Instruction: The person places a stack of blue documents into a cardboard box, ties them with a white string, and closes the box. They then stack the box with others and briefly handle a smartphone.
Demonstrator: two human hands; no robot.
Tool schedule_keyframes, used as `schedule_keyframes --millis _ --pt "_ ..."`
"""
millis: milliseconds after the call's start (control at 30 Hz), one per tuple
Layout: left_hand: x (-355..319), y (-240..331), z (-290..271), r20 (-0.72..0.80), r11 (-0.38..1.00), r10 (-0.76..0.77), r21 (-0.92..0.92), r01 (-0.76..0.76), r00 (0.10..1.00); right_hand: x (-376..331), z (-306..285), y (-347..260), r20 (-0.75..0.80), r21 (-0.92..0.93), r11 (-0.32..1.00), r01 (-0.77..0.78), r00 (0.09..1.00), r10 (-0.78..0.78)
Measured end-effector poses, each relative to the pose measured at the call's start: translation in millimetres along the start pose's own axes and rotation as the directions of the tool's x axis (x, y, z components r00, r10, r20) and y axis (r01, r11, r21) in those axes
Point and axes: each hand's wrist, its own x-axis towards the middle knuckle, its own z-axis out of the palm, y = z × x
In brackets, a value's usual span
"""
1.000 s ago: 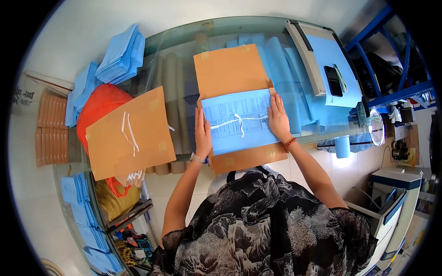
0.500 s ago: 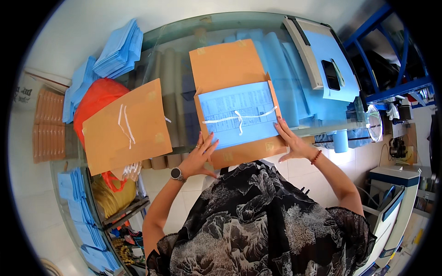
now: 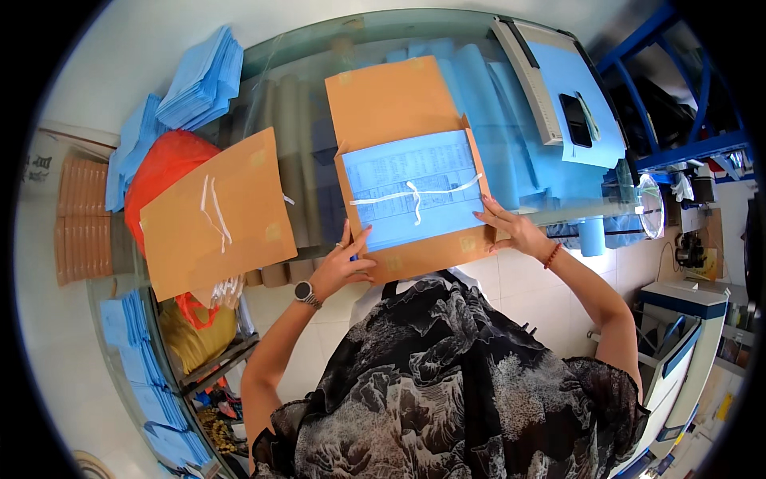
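Note:
An opened brown cardboard file box [image 3: 392, 100] lies on the glass-topped table, its far flap spread away from me. Inside is a blue printed stack of paper [image 3: 415, 219], with white tie strings [image 3: 411, 194] across its top in a loose knot. My left hand [image 3: 339, 267], with a ring and a watch, grips the box's near left corner by the front flap. At the near right corner, my right hand [image 3: 519, 233], with a beaded bracelet, closes on the edge. Some fingertips are hidden against the cardboard. A closed brown folder [image 3: 247, 211] with white strings lies to the left.
Blue folded stacks [image 3: 199, 84] and a red plastic bag [image 3: 163, 160] occupy the left. At the far right, a paper cutter [image 3: 527, 80] carries a blue sheet and a black phone [image 3: 574, 120]. Rolls show beneath the glass tabletop [image 3: 303, 52]. A blue metal rack [image 3: 686, 152] stands beyond.
My fingers have drawn in from a wider spread onto the box's near corners. The left hand has moved slightly up the flap's side. Box and table appear a little higher in view.

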Motion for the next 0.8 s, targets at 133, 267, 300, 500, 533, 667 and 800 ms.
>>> schedule_keyframes --millis 133,267,300,500,533,667,800 --pt "-0.5 3.4 11.8 -0.174 0.998 -0.044 -0.051 0.036 0.984 2.3 9.0 -3.3 -0.129 0.008 1.0 -0.005 0.992 0.006" --pt "6.5 12.8 27.1 -0.368 0.994 -0.099 0.012 0.111 0.925 2.5 25.5 -0.7 -0.235 -0.097 0.995 -0.007 0.972 -0.016" --pt "10.8 16.0 32.1 -0.43 0.991 -0.1 0.037 0.129 0.897 2.1 29.2 -1.7 -0.259 -0.119 0.993 -0.025 0.966 -0.007" --pt "22.5 33.0 56.0 -0.574 0.952 -0.127 0.159 0.263 0.809 6.6 57.4 -0.2 -0.5 -0.253 0.962 -0.104 0.865 -0.038" --pt "23.4 33.5 60.3 -0.597 0.951 -0.163 0.117 0.286 0.786 8.0 61.7 -1.1 -0.528 -0.264 0.956 -0.126 0.848 -0.034" --pt "26.0 30.3 71.2 -0.639 0.95 -0.188 0.073 0.302 0.746 15.9 76.2 2.6 -0.637 -0.229 0.959 -0.168 0.771 -0.017" --pt "24.3 33.9 51.8 -0.567 0.932 -0.077 0.252 0.261 0.82 14.9 63.8 -7.0 -0.589 -0.277 0.949 -0.151 0.807 -0.043"
